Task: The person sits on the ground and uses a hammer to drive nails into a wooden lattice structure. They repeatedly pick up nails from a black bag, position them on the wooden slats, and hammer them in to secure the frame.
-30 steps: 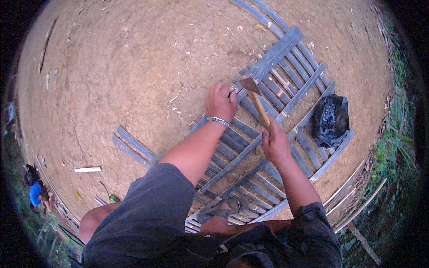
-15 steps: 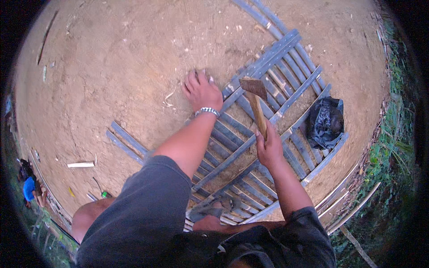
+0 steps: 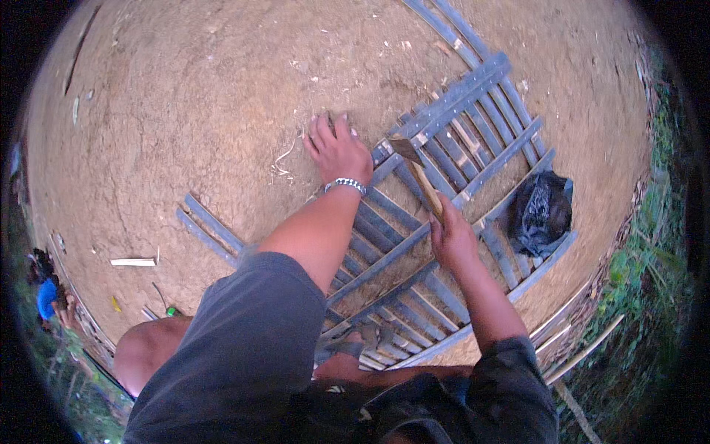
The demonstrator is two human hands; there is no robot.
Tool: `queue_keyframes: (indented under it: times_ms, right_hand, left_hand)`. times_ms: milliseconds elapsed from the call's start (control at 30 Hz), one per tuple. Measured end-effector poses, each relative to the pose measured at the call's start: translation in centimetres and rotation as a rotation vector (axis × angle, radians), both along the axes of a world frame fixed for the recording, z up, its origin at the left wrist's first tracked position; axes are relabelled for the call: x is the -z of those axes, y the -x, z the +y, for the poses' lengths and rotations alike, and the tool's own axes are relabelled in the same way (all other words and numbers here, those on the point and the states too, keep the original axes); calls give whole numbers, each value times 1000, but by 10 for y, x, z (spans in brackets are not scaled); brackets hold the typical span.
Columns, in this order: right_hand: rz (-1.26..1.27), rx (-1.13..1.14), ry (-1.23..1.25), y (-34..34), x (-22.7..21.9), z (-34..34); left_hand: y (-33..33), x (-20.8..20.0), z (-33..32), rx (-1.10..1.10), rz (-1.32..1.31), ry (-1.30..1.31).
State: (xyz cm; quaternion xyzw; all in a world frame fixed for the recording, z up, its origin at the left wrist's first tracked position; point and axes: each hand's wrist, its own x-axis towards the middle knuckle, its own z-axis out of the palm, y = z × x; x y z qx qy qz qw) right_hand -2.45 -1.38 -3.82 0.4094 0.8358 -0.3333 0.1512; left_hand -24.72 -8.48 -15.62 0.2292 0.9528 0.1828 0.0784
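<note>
A hatchet point(image 3: 425, 185) with a wooden handle and a rusty metal head is gripped in my right hand point(image 3: 453, 240). Its head is over the left end of a top crosspiece on a slatted frame point(image 3: 444, 111) of dark, flat strips nailed together. My left hand point(image 3: 340, 150), with a chain bracelet at the wrist, is spread out just left of that end. Its fingers are apart and seem to hold nothing; whether the palm leans on the ground or on the frame's edge is hidden.
A black plastic bag point(image 3: 543, 212) lies on the frame's right side. Two loose-looking strips point(image 3: 211, 226) stick out at left, and a pale stick point(image 3: 133, 262) lies beyond. My foot point(image 3: 344, 355) is on the lower slats. A person in blue point(image 3: 48, 300) sits far left; plants point(image 3: 629, 274) edge the right.
The hatchet head has dropped onto or close over the crosspiece end, its face now turned more edge-on. My left hand stays beside the frame. The view has shifted slightly.
</note>
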Motion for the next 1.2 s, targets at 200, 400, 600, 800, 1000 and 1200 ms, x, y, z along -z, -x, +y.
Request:
queue_keyframes:
  times_ms: [200,400,600,800,1000,1200]
  right_hand:
    - [527,58,-100,-3,14,-3]
    - [192,57,-143,-8,13,-8]
    - [797,358,71,-7,9,3]
    - [82,43,48,11,1,15]
    - [207,132,88,18,-10,33]
    - [56,-54,24,18,-19,42]
  left_hand:
    - [-1,0,-1,-5,-27,-1]
    - [-1,3,-1,-5,-4,-5]
    - [-1,4,-2,-8,8,-7]
    - [-2,2,-1,-9,-20,-3]
    - [0,-1,-1,-1,-19,-26]
    - [-1,5,0,-7,7,-46]
